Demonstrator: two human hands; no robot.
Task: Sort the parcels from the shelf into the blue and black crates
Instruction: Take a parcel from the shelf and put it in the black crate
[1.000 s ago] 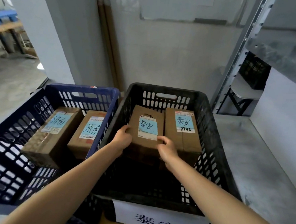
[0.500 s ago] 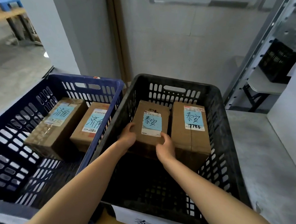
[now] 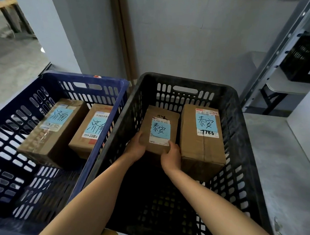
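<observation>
Showing both hands at the near end of a small parcel inside the black crate. The left hand grips its near-left corner and the right hand its near-right corner. The parcel lies straight ahead of the hands, its long axis running away from the person toward the crate's far wall, just beside a larger parcel on the right. Neither hand is the nearer. Whether the box rests on the crate floor is hidden. Letting go would probably mean drawing both hands back along that axis. The blue crate, to the left, holds two parcels.
</observation>
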